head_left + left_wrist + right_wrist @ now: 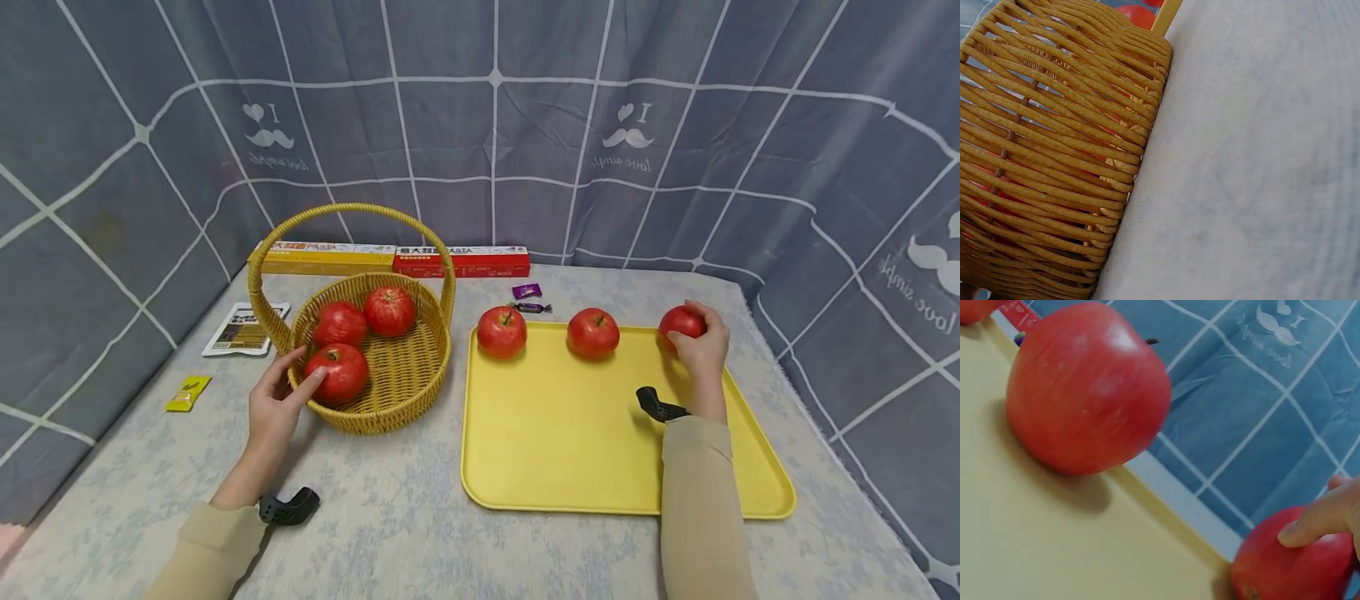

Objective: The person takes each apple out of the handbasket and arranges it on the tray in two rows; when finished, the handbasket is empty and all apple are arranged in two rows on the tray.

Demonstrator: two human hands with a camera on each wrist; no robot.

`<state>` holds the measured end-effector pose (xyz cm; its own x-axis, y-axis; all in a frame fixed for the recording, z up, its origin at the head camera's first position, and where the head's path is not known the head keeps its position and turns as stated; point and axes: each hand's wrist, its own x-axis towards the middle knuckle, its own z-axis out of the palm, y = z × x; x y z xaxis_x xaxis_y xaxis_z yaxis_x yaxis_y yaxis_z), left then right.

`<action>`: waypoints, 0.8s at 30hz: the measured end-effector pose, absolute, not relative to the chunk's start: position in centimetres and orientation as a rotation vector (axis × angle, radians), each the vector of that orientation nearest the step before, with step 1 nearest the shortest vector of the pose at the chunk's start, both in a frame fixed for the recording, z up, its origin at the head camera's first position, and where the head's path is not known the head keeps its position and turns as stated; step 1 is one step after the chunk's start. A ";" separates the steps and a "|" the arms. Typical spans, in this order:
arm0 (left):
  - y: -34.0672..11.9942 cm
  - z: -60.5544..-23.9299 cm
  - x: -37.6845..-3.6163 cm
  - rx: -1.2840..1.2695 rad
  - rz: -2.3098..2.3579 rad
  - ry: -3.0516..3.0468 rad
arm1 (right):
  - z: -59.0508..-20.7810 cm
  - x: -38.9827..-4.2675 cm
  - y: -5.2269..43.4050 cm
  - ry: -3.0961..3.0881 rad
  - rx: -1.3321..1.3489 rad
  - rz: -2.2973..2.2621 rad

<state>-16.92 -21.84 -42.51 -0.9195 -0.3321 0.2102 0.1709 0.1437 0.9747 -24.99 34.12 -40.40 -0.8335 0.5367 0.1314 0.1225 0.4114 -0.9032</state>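
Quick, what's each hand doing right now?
Left hand: open, fingers touching an apple in the basket.
Right hand: gripping an apple on the tray.

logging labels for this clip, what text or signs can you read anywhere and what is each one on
"I" over a moustache sign, then "love simple": printed on the grey curtain, repeated across it.
"PASTA": on the yellow box.
Red box: lettering too blurred to read.
White packet, small yellow packet, purple candies: print too small to read.
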 end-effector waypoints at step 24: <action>-21.9 -42.7 -17.1 0.164 -1.807 -2.060 | -36.5 -22.7 32.9 -2.343 -0.603 1.308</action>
<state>-17.10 -21.92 -42.74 -0.9156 -0.3403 0.2144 0.1682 0.1604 0.9726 -22.73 32.90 -36.54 -0.8318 0.5411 0.1241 0.1782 0.4719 -0.8635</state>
